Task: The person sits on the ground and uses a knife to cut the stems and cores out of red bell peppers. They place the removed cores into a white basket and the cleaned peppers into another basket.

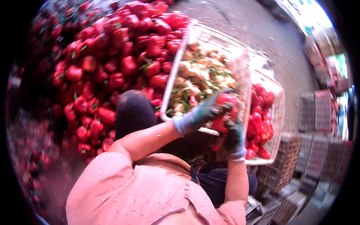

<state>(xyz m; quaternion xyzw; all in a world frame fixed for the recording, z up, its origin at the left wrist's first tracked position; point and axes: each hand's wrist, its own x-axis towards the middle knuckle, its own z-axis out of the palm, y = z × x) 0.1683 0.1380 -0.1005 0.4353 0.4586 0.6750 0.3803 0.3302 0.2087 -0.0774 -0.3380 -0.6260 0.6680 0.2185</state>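
My left hand (205, 111), in a dark green-coated glove with a grey-blue cuff, is closed around a red bell pepper (227, 99). It holds the pepper over the front right corner of a white plastic crate (169, 87). Pepper cores (198, 75) with pale seeds and green stems fill much of that crate. Close below the pepper, my right hand (234, 138) wears a matching glove, its fingers closed against the pepper's lower side. Motion blur hides whatever those fingers grip. More red flesh shows between the two hands.
A large heap of red bell peppers (112, 71) spreads across the left. On the right, a second pale crate (278, 123) holds red peppers (258, 120). Stacked crates (287, 159) stand farther right, with more stacks (315, 112) behind. My bent knee (135, 108) is beside the heap.
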